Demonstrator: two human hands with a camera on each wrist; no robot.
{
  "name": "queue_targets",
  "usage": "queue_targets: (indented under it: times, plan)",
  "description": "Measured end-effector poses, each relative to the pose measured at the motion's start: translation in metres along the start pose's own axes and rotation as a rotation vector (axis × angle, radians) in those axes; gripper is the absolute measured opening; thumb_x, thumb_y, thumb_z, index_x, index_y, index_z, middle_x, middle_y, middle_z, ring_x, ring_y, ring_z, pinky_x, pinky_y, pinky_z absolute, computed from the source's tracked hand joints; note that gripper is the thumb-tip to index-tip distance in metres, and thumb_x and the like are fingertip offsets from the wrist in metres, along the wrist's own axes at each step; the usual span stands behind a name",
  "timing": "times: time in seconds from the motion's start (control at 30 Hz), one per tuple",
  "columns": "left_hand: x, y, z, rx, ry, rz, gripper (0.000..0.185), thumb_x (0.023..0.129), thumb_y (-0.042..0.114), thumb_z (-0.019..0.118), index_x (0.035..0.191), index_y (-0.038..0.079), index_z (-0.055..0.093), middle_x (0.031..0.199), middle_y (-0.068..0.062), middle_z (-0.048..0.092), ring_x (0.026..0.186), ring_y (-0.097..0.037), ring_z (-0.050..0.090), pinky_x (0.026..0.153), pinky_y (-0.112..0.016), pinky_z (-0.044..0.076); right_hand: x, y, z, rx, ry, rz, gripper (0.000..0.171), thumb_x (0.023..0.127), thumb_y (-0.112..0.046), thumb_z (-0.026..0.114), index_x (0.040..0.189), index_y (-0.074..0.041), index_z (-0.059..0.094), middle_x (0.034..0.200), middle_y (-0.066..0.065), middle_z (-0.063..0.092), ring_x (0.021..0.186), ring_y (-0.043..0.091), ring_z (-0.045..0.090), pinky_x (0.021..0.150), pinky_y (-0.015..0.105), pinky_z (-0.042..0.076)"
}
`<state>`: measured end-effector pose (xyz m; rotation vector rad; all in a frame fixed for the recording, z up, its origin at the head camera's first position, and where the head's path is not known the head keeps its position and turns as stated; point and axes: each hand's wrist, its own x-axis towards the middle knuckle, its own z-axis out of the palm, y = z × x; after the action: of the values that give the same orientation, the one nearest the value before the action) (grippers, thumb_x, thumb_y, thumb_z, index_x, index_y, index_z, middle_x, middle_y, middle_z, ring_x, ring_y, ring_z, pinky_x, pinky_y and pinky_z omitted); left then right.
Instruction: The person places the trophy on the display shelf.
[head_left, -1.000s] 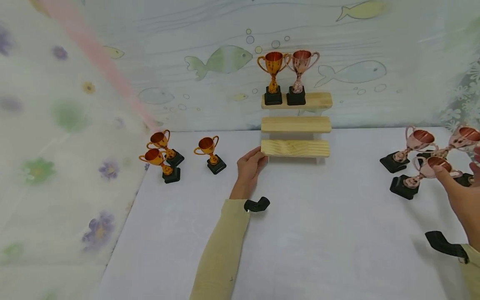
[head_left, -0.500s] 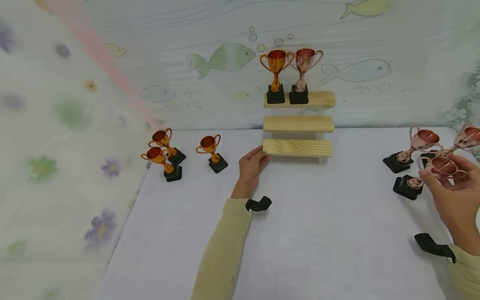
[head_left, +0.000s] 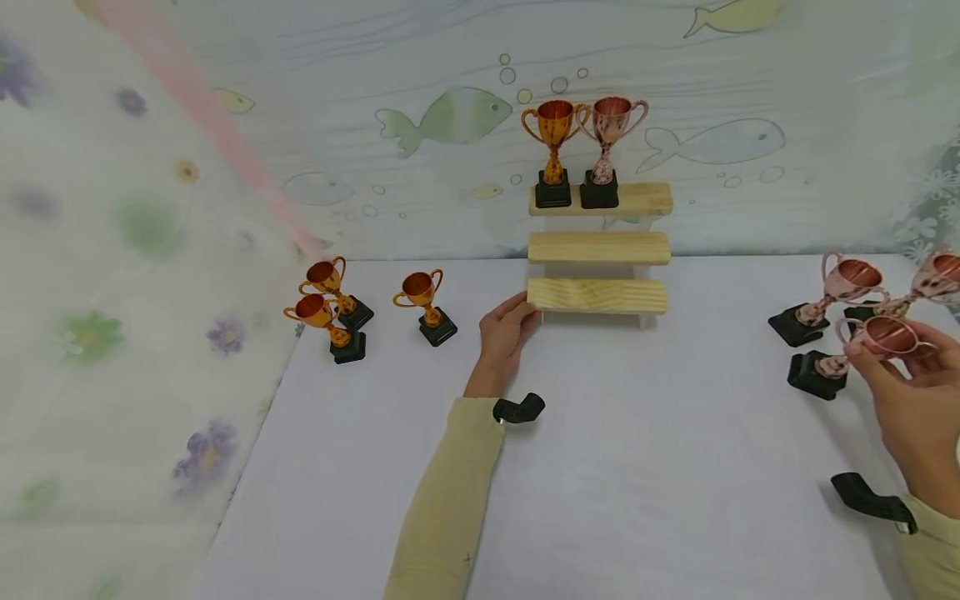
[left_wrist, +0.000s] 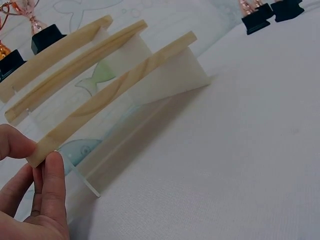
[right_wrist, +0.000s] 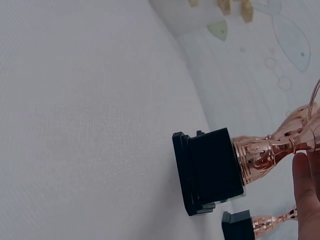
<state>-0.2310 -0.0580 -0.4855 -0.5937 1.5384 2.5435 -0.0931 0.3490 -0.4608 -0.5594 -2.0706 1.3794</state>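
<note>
Right hand [head_left: 911, 392] grips pink trophy [head_left: 862, 346]; wrist view shows its black base [right_wrist: 212, 170].

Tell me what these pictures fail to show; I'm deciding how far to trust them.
- Head view: the right hand covers part of the rose-gold trophy, so its grip is unclear.
- Head view: the far-right trophy is cut off by the frame edge.
- Left wrist view: the left hand is cropped at the corner of the wooden step shelf.
</note>
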Motion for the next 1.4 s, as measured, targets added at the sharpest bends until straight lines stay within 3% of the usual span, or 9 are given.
queue_targets:
  times: [0.3, 0.63, 0.87, 1.13, 1.2, 1.4]
  plan:
    - [-0.001, 0.000, 0.001, 0.001, 0.003, -0.002, 0.034, 0.091, -0.007, 0.065, 0.125, -0.003, 0.069, 0.125, -0.020, 0.067, 0.103, -0.021, 0.071, 0.090, -0.026, 0.059, -0.006, 0.000, -0.002, 0.013, 0.019, -0.003, 0.057, 0.090, 0.006, 0.071, 0.142, -0.013, 0.058, 0.116, -0.019, 0.059, 0.109, 0.000, 0.056, 0.089, 0.002, 0.046]
    - [-0.001, -0.002, 0.001, 0.012, 0.012, -0.007, 0.031, 0.091, -0.005, 0.066, 0.122, -0.003, 0.071, 0.121, -0.018, 0.069, 0.098, -0.018, 0.070, 0.090, -0.027, 0.059, -0.008, -0.009, 0.000, 0.110, 0.014, 0.082, 0.058, 0.087, 0.012, 0.070, 0.140, -0.011, 0.059, 0.119, -0.011, 0.060, 0.110, 0.004, 0.056, 0.086, 0.001, 0.045]
    - [0.000, -0.001, 0.001, 0.010, 0.016, -0.004, 0.030, 0.092, -0.003, 0.066, 0.121, -0.001, 0.071, 0.121, -0.017, 0.068, 0.101, -0.019, 0.069, 0.092, -0.027, 0.059, -0.014, -0.026, 0.004, 0.172, -0.017, -0.004, 0.058, 0.083, 0.019, 0.069, 0.136, -0.003, 0.060, 0.121, -0.005, 0.062, 0.113, 0.009, 0.058, 0.090, 0.004, 0.048]
    - [0.001, 0.000, 0.002, 0.011, 0.017, 0.004, 0.029, 0.092, -0.004, 0.066, 0.121, -0.003, 0.071, 0.119, -0.019, 0.069, 0.096, -0.018, 0.070, 0.089, -0.026, 0.060, -0.022, -0.043, 0.012, 0.205, -0.074, -0.117, 0.058, 0.076, 0.029, 0.069, 0.129, 0.006, 0.064, 0.104, -0.004, 0.066, 0.097, 0.006, 0.066, 0.086, 0.007, 0.051]
    - [0.001, 0.000, 0.002, 0.014, 0.020, 0.012, 0.029, 0.092, -0.005, 0.066, 0.120, -0.004, 0.071, 0.118, -0.019, 0.069, 0.093, -0.017, 0.070, 0.087, -0.026, 0.060, -0.023, -0.046, 0.016, 0.248, -0.099, -0.156, 0.055, 0.074, 0.030, 0.069, 0.125, 0.011, 0.065, 0.098, -0.003, 0.067, 0.096, 0.007, 0.068, 0.086, 0.009, 0.053]
    - [-0.001, -0.001, 0.002, 0.014, 0.018, 0.020, 0.029, 0.092, -0.005, 0.066, 0.120, -0.004, 0.072, 0.116, -0.019, 0.069, 0.092, -0.016, 0.070, 0.084, -0.023, 0.060, -0.026, -0.050, 0.028, 0.552, -0.226, -0.263, 0.049, 0.070, 0.035, 0.066, 0.118, 0.024, 0.060, 0.088, 0.004, 0.070, 0.086, 0.011, 0.071, 0.084, 0.015, 0.056]
